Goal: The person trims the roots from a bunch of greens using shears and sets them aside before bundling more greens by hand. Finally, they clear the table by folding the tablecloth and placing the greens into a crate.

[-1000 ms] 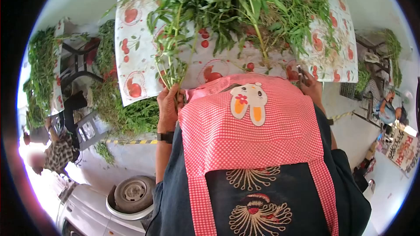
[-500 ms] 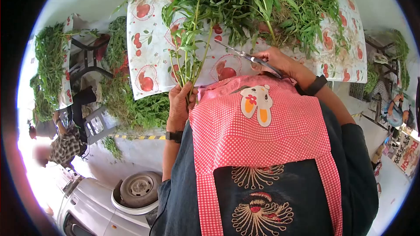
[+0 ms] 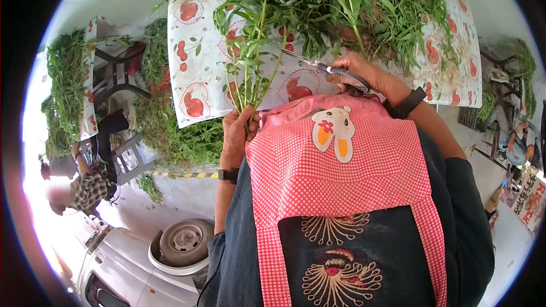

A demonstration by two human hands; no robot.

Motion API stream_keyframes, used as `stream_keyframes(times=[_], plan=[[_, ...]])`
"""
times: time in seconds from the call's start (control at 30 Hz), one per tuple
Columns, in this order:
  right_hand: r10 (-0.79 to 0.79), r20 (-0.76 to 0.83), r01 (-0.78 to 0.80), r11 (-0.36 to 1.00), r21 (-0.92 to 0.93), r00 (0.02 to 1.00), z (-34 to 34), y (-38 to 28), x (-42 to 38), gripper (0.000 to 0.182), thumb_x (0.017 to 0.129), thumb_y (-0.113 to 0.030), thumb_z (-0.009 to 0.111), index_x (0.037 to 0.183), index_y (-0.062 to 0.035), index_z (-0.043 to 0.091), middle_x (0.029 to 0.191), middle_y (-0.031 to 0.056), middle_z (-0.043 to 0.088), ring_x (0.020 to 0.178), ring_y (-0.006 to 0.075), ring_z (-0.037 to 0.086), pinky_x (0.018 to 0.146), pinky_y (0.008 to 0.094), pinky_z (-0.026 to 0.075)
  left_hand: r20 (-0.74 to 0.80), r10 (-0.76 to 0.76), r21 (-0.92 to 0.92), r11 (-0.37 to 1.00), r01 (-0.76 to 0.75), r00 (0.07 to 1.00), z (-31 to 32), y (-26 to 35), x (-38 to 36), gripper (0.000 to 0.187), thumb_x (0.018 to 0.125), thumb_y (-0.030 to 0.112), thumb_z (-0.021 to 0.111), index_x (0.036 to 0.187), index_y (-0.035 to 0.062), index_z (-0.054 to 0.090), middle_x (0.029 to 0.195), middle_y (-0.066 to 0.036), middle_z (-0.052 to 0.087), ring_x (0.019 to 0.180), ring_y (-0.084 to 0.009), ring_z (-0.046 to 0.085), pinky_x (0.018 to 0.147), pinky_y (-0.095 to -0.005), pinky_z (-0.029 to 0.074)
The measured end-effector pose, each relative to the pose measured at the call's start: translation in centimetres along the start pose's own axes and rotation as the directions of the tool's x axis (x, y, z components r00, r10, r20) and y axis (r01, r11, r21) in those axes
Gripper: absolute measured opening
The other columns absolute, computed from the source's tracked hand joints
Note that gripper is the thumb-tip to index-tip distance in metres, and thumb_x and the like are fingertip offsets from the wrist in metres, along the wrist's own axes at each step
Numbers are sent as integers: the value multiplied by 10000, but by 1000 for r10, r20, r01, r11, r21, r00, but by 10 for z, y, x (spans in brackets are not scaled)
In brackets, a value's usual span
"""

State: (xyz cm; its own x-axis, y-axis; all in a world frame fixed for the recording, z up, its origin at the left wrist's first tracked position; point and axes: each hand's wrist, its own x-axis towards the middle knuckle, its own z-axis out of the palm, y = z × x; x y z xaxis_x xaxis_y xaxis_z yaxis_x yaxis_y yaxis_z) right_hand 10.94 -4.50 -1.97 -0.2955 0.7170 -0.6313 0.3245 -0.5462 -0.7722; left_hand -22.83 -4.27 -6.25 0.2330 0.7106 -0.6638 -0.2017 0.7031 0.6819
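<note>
My left hand (image 3: 238, 131) is closed round the lower stems of a bunch of leafy green stalks (image 3: 248, 74), which stand up and fan out over the near edge of the table. In my right hand (image 3: 364, 74) is a pair of scissors (image 3: 323, 68) with dark and light handles. Their blades point up and left, with the tips close to the right-hand stalk of the bunch; whether they touch it I cannot tell. A large heap of green plants (image 3: 318, 5) covers the far part of the table.
The table has a white cloth (image 3: 193, 51) with red fruit prints. More greenery (image 3: 187, 142) lies below its left edge. At the left, a person in a checked shirt (image 3: 90, 190) sits near another plant-covered table; a silver vehicle (image 3: 125, 267) stands behind. Another person (image 3: 516, 149) is at far right.
The scissors have turned slightly in my right hand, their handles showing more. My left hand still holds the bunch, and the whole view has shifted a little.
</note>
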Motion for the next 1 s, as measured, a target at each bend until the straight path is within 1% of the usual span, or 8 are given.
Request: stream_keyframes(times=[0.13,0.2,0.23,0.3,0.5,0.73,0.8,1.0], plan=[[-54,46,57,996,-68,997,-3,10,-1,327,819,-272,678,1077,-71,663,608,-15,566,500,62,499,466,225,406,10,-22,-15,1000,22,1000,-8,0,4,180,872,189,618,808,24,584,627,-41,588,390,-54,433,314,-171,302],[-264,24,265,963,-58,964,1,32,13,346,836,-212,650,1139,-48,617,704,-27,583,564,55,496,492,214,410,3,-17,9,1000,17,1000,-8,0,7,175,871,182,618,818,20,581,631,-49,593,390,-57,435,311,-172,302],[-264,22,265,963,-57,964,0,32,11,346,836,-212,650,1139,-48,617,704,-27,583,564,55,496,492,214,410,4,-17,11,1000,17,1000,-8,1,7,175,871,182,618,818,20,581,631,-49,593,390,-57,435,311,-172,302],[-99,135,64,968,245,986,0,26,3,467,833,-207,648,1250,-41,520,833,-27,572,665,48,495,546,199,416,-13,-19,33,999,20,1000,-7,2,6,168,874,174,614,830,16,578,638,-54,600,389,-57,435,310,-174,306],[-245,104,231,965,126,964,-4,22,2,629,813,-273,673,1334,-28,420,915,4,534,760,54,494,625,200,444,11,-7,13,1000,7,1000,-4,7,4,144,879,159,605,844,23,577,647,-58,607,388,-58,436,308,-178,313],[-84,125,24,907,420,989,-5,0,-16,608,809,-246,673,1322,-17,441,802,-1,547,688,60,518,622,204,458,56,-13,14,1000,12,998,-11,6,5,171,870,178,616,820,19,582,644,-55,603,402,-59,443,309,-178,311],[-99,96,37,863,503,990,-2,3,-14,559,810,-227,663,1295,-21,475,711,-15,547,579,40,506,534,164,437,36,-7,24,1000,6,999,-7,7,4,177,870,181,616,813,18,582,644,-56,603,403,-58,441,310,-177,310],[-50,80,14,919,394,996,-4,-1,-14,479,833,-243,668,1236,-20,537,694,-10,570,567,57,523,514,191,441,51,-10,60,998,7,999,-7,9,5,177,868,182,618,815,17,581,645,-55,602,406,-53,442,311,-173,309]])
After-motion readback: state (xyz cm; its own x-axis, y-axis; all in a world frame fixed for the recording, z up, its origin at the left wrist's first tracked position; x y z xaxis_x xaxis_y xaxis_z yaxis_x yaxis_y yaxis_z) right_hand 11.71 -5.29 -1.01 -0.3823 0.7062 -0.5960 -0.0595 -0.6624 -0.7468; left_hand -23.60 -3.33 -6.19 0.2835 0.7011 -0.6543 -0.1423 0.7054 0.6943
